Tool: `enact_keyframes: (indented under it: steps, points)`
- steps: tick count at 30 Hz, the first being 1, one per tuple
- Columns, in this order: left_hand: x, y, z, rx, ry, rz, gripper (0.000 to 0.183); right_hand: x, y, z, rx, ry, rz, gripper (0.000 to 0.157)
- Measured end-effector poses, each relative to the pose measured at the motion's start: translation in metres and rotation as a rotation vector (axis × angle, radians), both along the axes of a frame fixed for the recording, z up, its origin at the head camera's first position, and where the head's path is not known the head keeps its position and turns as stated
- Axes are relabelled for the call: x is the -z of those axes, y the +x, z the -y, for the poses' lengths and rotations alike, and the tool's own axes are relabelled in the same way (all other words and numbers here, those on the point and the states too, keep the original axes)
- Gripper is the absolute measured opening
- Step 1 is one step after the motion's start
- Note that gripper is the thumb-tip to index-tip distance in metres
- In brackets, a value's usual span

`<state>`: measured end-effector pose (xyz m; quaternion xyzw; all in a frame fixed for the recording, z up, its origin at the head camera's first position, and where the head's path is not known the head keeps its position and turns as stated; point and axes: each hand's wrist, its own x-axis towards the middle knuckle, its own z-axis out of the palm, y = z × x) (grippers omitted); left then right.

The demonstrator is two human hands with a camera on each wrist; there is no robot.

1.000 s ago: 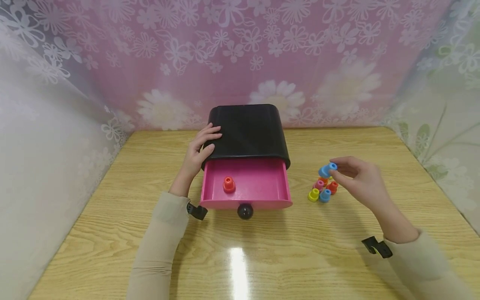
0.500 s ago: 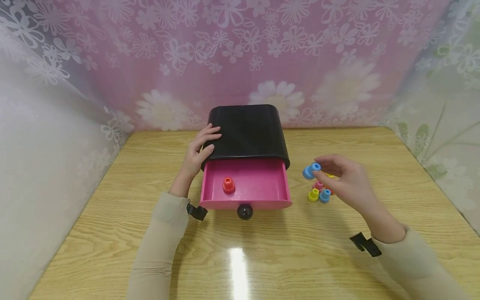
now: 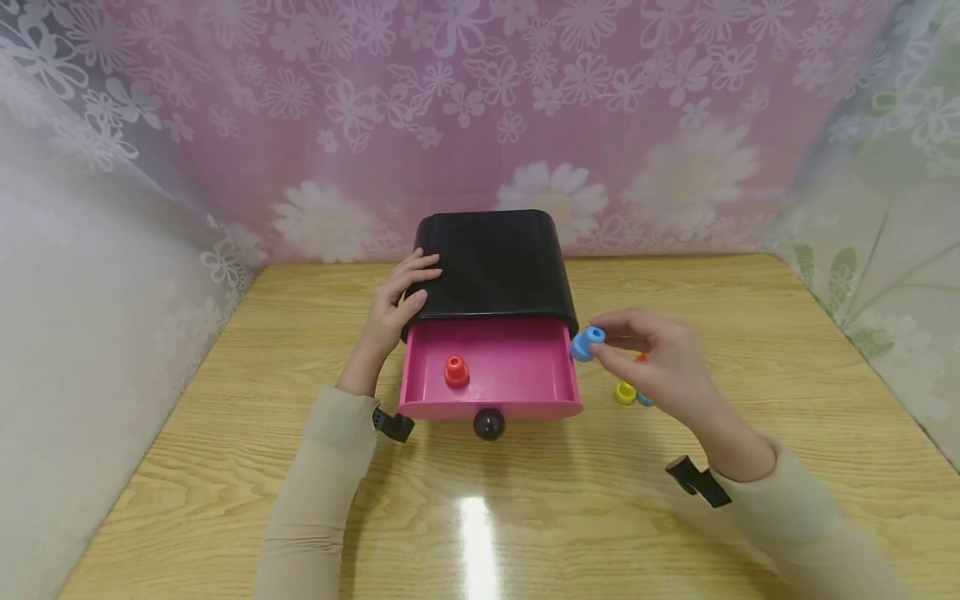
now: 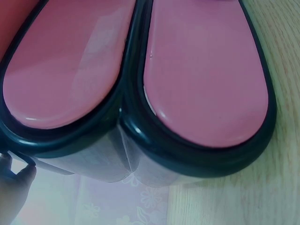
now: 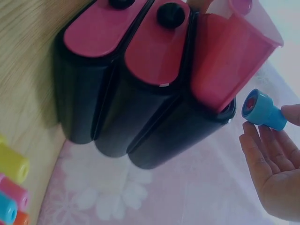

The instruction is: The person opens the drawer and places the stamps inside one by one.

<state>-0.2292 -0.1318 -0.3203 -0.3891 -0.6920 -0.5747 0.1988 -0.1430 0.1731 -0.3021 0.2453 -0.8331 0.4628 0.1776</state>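
Observation:
My right hand (image 3: 663,367) pinches a small blue toy stamp (image 3: 587,343) between thumb and fingers, beside the right wall of a pulled-out pink drawer (image 3: 517,367). The right wrist view shows the stamp's round face (image 5: 251,102), with a reddish print, turned toward the drawer side. Inside the drawer, left of its middle, a red stamp (image 3: 456,372) stands upright. My left hand (image 3: 397,300) rests on the left top edge of the black drawer cabinet (image 3: 495,258), fingers extended over it. Only part of this hand (image 4: 14,192) appears in the left wrist view.
Several stamps, among them a yellow one (image 3: 626,392), stand right of the drawer, partly hidden behind my right hand. Two closed pink drawers (image 5: 157,51) sit below the pulled-out one. A round black knob (image 3: 489,424) juts from the drawer front. Floral cloth (image 3: 465,125) hangs behind the wooden table.
My right hand has carried the blue stamp leftward from above the other stamps to the drawer's right side. My left hand, the cabinet and the red stamp have stayed in place.

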Motion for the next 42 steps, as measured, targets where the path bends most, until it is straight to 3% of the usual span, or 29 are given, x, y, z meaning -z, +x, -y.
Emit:
enact_keyframes:
  steps: [7, 11, 20, 24, 33, 42]
  points:
    - [0.001, 0.0, 0.0, 0.007, 0.01, -0.008, 0.031, -0.002, -0.001, 0.019, -0.077, -0.033, 0.059, 0.022]
    - [0.0, 0.0, 0.0, 0.012, 0.014, -0.008, 0.031, 0.0, -0.003, 0.028, -0.118, -0.04, 0.048, 0.021]
    - [0.002, -0.002, 0.001, 0.013, 0.015, -0.015, 0.042, 0.003, -0.007, 0.043, -0.148, -0.002, 0.057, 0.022]
    - [0.002, -0.002, 0.001, 0.008, 0.007, -0.008, 0.035, 0.004, -0.007, 0.047, -0.163, 0.014, 0.082, 0.022]
    - [0.002, -0.002, 0.001, 0.01, 0.01, -0.009, 0.032, 0.005, -0.01, 0.049, -0.158, 0.112, 0.08, 0.023]
    - [0.002, -0.001, 0.001, 0.012, 0.015, -0.003, 0.033, 0.003, -0.009, 0.052, -0.164, 0.283, 0.034, 0.022]
